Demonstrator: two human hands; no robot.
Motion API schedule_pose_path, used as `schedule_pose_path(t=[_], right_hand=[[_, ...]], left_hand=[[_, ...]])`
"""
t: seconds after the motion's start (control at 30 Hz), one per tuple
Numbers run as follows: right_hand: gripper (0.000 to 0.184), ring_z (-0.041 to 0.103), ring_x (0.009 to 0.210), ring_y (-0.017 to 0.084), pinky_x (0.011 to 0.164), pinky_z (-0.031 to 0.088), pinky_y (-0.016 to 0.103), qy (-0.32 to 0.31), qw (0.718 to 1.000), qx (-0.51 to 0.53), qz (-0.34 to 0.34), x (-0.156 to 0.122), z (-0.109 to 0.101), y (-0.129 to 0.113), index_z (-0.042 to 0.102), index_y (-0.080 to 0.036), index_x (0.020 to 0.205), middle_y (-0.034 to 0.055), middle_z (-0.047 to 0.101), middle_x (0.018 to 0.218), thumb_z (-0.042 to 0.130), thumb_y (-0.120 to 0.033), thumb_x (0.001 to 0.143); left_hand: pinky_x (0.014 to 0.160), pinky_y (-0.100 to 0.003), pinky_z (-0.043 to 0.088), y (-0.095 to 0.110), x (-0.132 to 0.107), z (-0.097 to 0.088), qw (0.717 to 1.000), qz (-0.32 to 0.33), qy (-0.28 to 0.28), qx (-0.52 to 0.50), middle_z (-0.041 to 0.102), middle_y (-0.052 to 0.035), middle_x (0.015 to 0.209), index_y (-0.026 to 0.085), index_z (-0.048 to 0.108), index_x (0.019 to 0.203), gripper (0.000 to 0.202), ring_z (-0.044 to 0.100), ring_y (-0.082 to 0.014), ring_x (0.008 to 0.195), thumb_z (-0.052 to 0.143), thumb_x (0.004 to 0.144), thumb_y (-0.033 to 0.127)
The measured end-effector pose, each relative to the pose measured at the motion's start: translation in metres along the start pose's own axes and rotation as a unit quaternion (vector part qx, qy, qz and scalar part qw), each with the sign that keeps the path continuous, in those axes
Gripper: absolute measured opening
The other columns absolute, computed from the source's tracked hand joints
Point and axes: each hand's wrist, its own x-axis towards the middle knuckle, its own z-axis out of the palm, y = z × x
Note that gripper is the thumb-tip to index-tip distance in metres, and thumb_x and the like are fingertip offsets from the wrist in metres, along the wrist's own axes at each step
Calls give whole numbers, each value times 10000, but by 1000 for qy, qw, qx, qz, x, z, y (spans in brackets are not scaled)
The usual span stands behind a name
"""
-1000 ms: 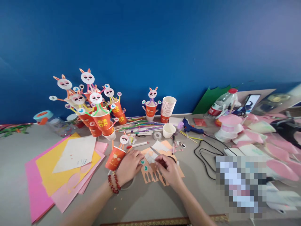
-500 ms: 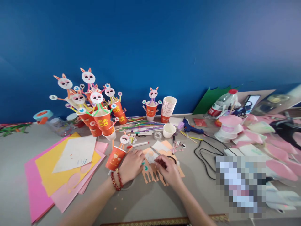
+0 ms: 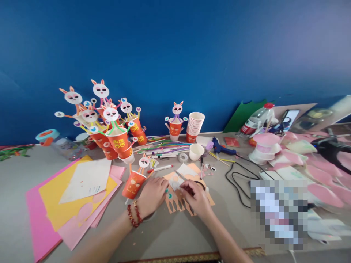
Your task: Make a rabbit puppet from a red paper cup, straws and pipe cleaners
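My left hand (image 3: pixel 151 195), with a red bead bracelet on the wrist, rests on the table with curled fingers at the left edge of an orange paper cut-out (image 3: pixel 175 202). My right hand (image 3: pixel 196 199) is closed in a pinch over the same cut-out, around a small thin thing I cannot make out. A tilted orange paper cup with a rabbit face on sticks (image 3: pixel 133 182) lies just left of my left hand. Small white paper pieces (image 3: pixel 186 171) lie just beyond my fingers.
Finished rabbit cups (image 3: pixel 109 128) cluster at the back left, a stack of cups (image 3: pixel 195 126) and coloured straws (image 3: pixel 164 146) behind. Pink and yellow sheets (image 3: pixel 68 197) lie left. A blue glue gun (image 3: pixel 222 148), black cable (image 3: pixel 238 179), bottle (image 3: pixel 256 120) and pink craft pieces (image 3: pixel 315 164) fill the right.
Both hands have stayed over the orange cut-out, the left fingers shifting slightly toward it. The view has drifted a little.
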Motion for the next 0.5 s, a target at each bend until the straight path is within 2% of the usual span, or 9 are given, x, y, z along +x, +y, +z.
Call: schedule_pose_path(t=[0.17,0.3,0.4,0.5], right_hand=[[85,615,702,197,656,468,291,-1,1000,5,7,0,0,0,623,-204,838,48,675,810,543,-215,865],[85,612,697,197,654,463,292,2,1000,11,10,-1,0,1,630,-207,836,47,675,808,556,-233,868],[76,598,701,194,653,451,291,7,999,50,20,-1,0,0,642,-204,830,45,665,801,586,-245,862],[101,580,708,184,658,451,284,2,987,157,39,-2,-2,-8,647,-202,825,34,633,783,651,-301,842]], left_hand=[[798,-356,469,-4,-3,12,999,-4,18,-34,613,-67,1014,194,496,983,111,587,-243,933,494,893,129],[749,-329,460,-8,-4,20,995,-11,42,-86,612,-48,940,203,496,929,155,588,-221,868,443,875,69],[724,-310,446,-10,-5,16,986,-18,84,-146,604,-24,863,207,501,871,172,577,-199,805,455,842,44],[734,-296,446,-9,-6,4,967,13,124,-223,601,-11,836,207,508,851,125,570,-180,796,490,863,85]])
